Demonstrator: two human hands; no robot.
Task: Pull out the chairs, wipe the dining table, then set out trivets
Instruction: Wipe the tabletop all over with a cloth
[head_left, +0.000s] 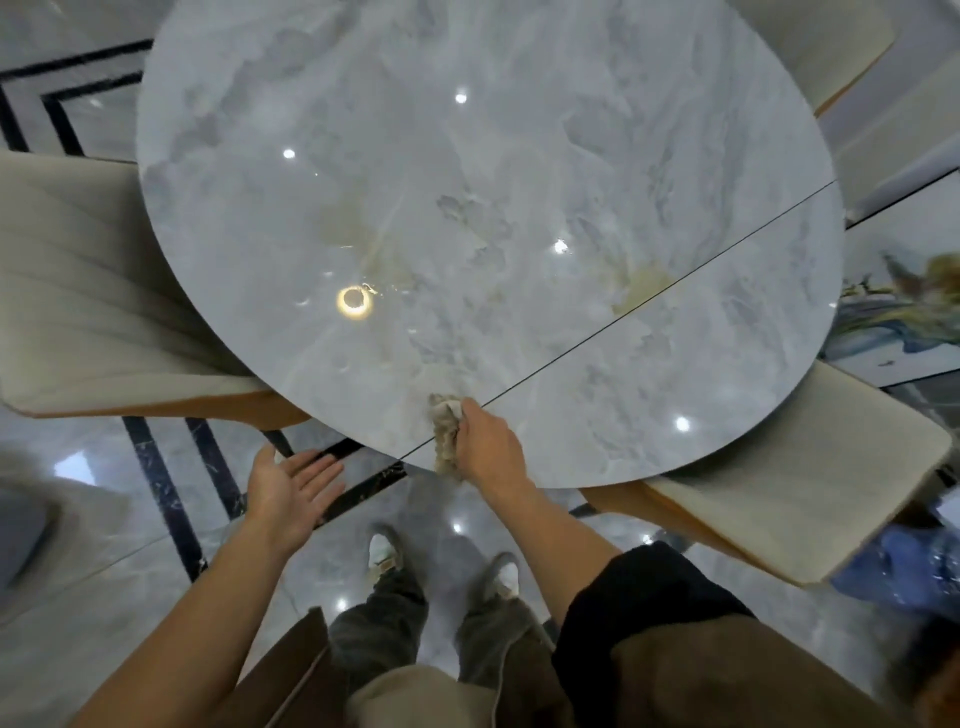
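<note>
Cloth (445, 434) on table (467, 208) edge | right hand (488, 447) grips it | left hand (291, 491) spread

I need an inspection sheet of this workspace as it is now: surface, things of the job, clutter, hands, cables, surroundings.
Surface: round grey marble dining table, glossy with lamp reflections; a thin seam crosses its right part; yellowish patches, stain or pattern cannot be told.
Job's things: crumpled beige cloth at the near edge; cream left chair, near right chair and far right chair at the rim; no trivets seen.
Clutter: nothing seen on the table.
Hands: right hand grips the cloth on the tabletop; left hand open, off the table.
Cables: nothing seen.
Surroundings: glossy marble floor with dark inlay bands.
</note>
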